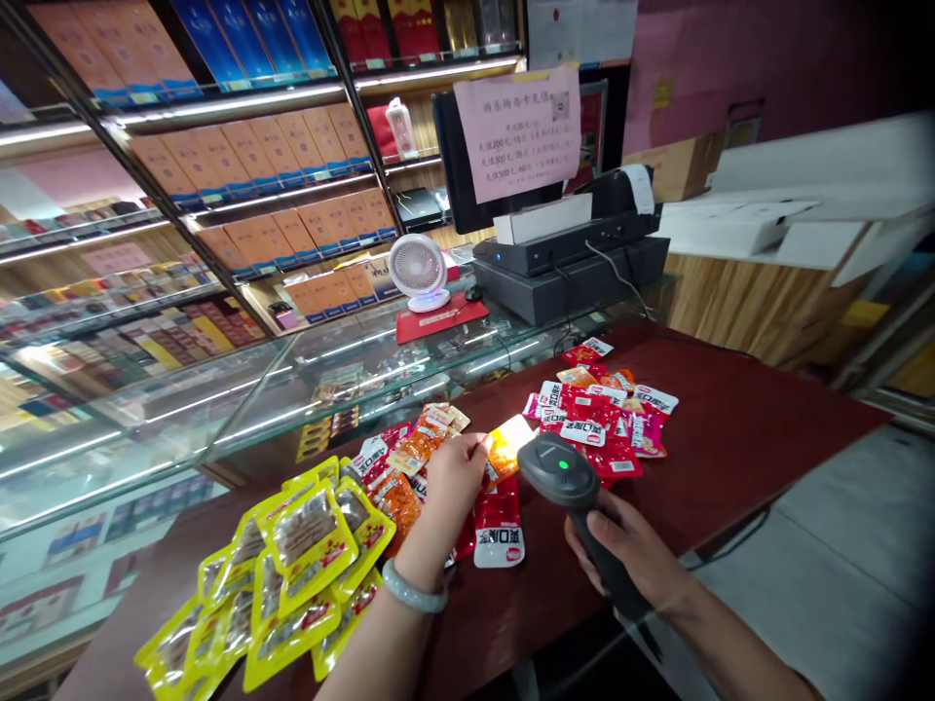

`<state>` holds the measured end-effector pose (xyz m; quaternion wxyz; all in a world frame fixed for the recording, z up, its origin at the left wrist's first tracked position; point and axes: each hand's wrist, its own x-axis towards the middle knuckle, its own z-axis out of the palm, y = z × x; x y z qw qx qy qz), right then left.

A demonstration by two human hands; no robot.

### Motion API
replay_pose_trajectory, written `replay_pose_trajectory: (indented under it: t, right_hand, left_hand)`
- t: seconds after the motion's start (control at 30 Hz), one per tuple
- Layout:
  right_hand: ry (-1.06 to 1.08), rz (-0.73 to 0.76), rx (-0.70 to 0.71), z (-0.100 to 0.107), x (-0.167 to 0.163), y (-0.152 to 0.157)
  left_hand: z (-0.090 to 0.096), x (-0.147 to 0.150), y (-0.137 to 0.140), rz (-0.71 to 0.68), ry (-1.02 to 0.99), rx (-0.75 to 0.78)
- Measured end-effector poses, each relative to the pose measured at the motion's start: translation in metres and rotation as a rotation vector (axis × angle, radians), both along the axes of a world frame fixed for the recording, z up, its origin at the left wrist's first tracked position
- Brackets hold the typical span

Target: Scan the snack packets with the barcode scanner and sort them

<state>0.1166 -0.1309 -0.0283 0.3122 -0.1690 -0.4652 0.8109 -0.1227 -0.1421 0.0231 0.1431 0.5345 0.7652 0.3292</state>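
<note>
In the head view my left hand (454, 474), with a pale bangle at its wrist, is closed on the edge of an orange snack packet (506, 446). Bright light falls on that packet from a dark barcode scanner (559, 469), whose top shows a green light. My right hand (620, 540) is wrapped round the scanner's handle. Under and beside the left hand lie red and orange packets, among them a red snack packet (501, 526) with a white end. Yellow snack packets (307, 545) are heaped left of my left arm. Beyond the scanner lies another pile of red packets (591, 419).
The packets lie on a dark red counter top (737, 419). A glass display case (343, 365) adjoins it, with a small white fan (419, 268) on top. A black cash drawer (570, 277) and a monitor with a pink paper sign (520, 131) stand behind. Stocked shelves (255, 161) line the back.
</note>
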Motion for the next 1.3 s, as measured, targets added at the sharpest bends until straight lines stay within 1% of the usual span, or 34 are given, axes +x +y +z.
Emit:
replay_pose_trajectory:
  t: [0.07, 0.13, 0.23, 0.27, 0.3, 0.33, 0.37, 0.4, 0.47, 0.53, 0.57, 0.63, 0.67, 0.73, 0.87, 1.1, 1.2, 1.3]
  right_hand:
    - [-0.001, -0.010, -0.004, -0.002, 0.001, -0.001]
    - [-0.006, -0.025, -0.005, -0.005, 0.002, -0.003]
    - [-0.007, -0.051, -0.009, -0.011, 0.005, -0.007]
    - [-0.009, -0.058, -0.009, -0.012, 0.006, -0.008]
    - [-0.012, -0.061, -0.008, -0.013, 0.008, -0.008]
    - [-0.018, -0.066, -0.005, -0.014, 0.010, -0.009]
    - [-0.025, -0.074, -0.001, -0.013, 0.012, -0.009]
    - [-0.033, -0.081, 0.003, -0.013, 0.015, -0.009]
    - [-0.051, -0.083, 0.007, -0.010, 0.020, -0.010]
    - [-0.076, -0.056, 0.011, -0.007, 0.024, -0.010]
    - [-0.092, -0.037, 0.011, -0.005, 0.026, -0.011]
    - [-0.123, 0.005, 0.005, -0.004, 0.028, -0.013]
    - [-0.138, 0.029, 0.004, -0.004, 0.029, -0.015]
    - [-0.163, 0.084, 0.009, -0.006, 0.030, -0.018]
    - [-0.192, 0.157, 0.015, -0.011, 0.031, -0.024]
    - [-0.197, 0.145, -0.015, -0.013, 0.028, -0.023]
    - [-0.195, 0.141, -0.040, -0.011, 0.027, -0.021]
    - [-0.195, 0.127, -0.055, -0.010, 0.027, -0.020]
  left_hand:
    - [-0.003, 0.007, 0.013, -0.003, -0.130, -0.005]
    - [-0.005, 0.018, 0.032, -0.033, -0.323, 0.002]
    - [-0.006, 0.036, 0.059, -0.187, -0.621, -0.007]
    - [-0.005, 0.040, 0.064, -0.238, -0.669, -0.024]
    - [-0.003, 0.042, 0.067, -0.276, -0.664, -0.033]
    - [-0.002, 0.041, 0.066, -0.295, -0.601, -0.033]
    - [0.001, 0.039, 0.061, -0.296, -0.489, -0.028]
    - [0.003, 0.035, 0.053, -0.292, -0.337, -0.033]
    - [0.008, 0.024, 0.029, -0.262, 0.028, -0.076]
    - [0.011, 0.013, 0.000, -0.189, 0.383, -0.191]
    - [0.011, 0.010, -0.014, -0.157, 0.515, -0.260]
    - [0.009, 0.007, -0.037, -0.109, 0.680, -0.369]
    - [0.007, 0.007, -0.045, -0.103, 0.714, -0.404]
    - [0.001, 0.010, -0.054, -0.096, 0.722, -0.427]
    - [-0.011, 0.015, -0.053, -0.091, 0.633, -0.404]
    - [-0.016, 0.020, -0.048, -0.094, 0.459, -0.306]
    - [-0.018, 0.021, -0.048, -0.090, 0.448, -0.240]
    - [-0.020, 0.022, -0.048, -0.089, 0.483, -0.166]
